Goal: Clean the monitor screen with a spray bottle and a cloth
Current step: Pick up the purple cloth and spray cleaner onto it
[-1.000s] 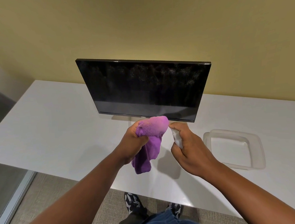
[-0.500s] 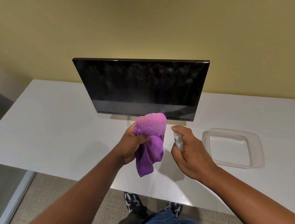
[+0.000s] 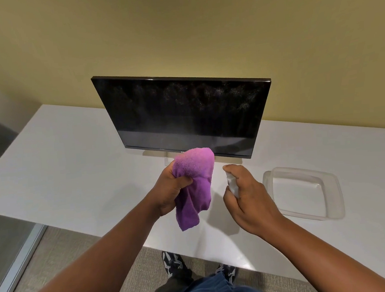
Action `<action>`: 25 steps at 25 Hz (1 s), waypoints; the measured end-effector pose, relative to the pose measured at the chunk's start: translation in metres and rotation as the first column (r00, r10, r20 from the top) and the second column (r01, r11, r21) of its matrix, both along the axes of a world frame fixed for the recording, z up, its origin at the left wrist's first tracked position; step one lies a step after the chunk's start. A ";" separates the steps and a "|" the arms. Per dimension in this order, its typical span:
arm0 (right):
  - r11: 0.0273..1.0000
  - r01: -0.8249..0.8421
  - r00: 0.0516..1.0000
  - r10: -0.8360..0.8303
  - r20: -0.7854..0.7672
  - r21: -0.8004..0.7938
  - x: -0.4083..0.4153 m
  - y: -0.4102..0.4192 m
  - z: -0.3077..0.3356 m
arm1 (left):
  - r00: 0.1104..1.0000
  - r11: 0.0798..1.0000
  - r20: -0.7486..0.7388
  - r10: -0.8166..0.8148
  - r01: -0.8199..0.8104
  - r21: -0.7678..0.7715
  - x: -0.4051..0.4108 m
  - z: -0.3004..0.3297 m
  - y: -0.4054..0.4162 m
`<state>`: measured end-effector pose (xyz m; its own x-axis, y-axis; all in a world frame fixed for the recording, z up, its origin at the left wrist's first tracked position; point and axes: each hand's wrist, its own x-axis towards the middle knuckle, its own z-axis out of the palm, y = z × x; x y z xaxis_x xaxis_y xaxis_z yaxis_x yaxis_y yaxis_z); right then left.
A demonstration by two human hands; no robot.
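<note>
A black monitor (image 3: pixel 184 114) stands on the white table (image 3: pixel 61 160), its dark screen speckled with fine spray droplets across the upper part. My left hand (image 3: pixel 169 191) grips a purple cloth (image 3: pixel 195 182), bunched at the top and hanging down, just below the monitor's bottom edge. My right hand (image 3: pixel 248 199) is closed around a small white spray bottle (image 3: pixel 232 185), mostly hidden by the fingers, with the index finger on top. Both hands hover above the table in front of the screen, a short gap between them.
A clear plastic tray (image 3: pixel 330 213) lies on the table right of my right hand. A yellow wall rises behind the monitor. The table's near edge runs below my forearms, with carpet, my shoes and a glass partition at the left beyond it.
My hands have drawn apart: the cloth lifted slightly toward the monitor's lower edge, and the hand with the spray bottle moved right and away from the cloth.
</note>
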<state>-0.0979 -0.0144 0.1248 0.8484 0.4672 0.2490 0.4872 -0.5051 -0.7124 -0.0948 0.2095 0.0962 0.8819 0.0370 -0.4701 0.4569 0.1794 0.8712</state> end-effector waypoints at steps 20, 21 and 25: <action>0.989 0.018 0.996 -0.005 -0.089 0.146 -0.012 -0.024 -0.043 | 0.929 0.913 -0.226 0.292 -0.342 -0.224 0.006 0.012 -0.008; 0.984 0.062 0.990 -0.039 -0.137 0.164 -0.007 -0.026 -0.047 | 0.928 0.914 -0.233 0.291 -0.342 -0.220 0.006 0.013 -0.009; 0.966 0.188 0.950 -0.133 -0.283 0.177 0.015 -0.035 -0.065 | 0.930 0.919 -0.241 0.277 -0.330 -0.216 0.009 0.013 -0.012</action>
<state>-0.0827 -0.0497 0.0595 0.9559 0.2832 0.0775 0.1900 -0.3955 -0.8986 -0.0862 0.1978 0.1091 0.7318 0.1461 -0.6656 0.5071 0.5357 0.6752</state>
